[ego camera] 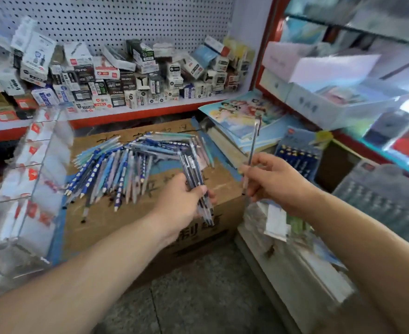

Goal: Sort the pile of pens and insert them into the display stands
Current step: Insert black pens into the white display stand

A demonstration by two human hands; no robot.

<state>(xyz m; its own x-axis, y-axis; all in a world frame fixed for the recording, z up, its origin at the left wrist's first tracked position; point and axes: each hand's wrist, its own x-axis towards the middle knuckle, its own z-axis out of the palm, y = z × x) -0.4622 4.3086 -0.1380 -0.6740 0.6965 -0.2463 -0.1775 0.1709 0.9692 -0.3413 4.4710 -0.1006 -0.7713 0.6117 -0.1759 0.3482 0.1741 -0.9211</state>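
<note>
Now we sort: left hand (186, 201) grips bundle of dark-blue plastic pens (192, 165), keeping matches together; right hand (271, 179) pinches single slim grey pen (253, 143) upright, likely to check type.

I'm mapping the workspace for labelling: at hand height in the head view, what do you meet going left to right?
clear display stand → pile of pens → left hand gripping a bundle of pens → right hand pinching a single pen → blue pen pack

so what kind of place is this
Most likely a stationery shop: small boxed goods crowd a pegboard-backed shelf, loose pens lie piled on a cardboard box, and a clear display stand stands at the left.
</note>
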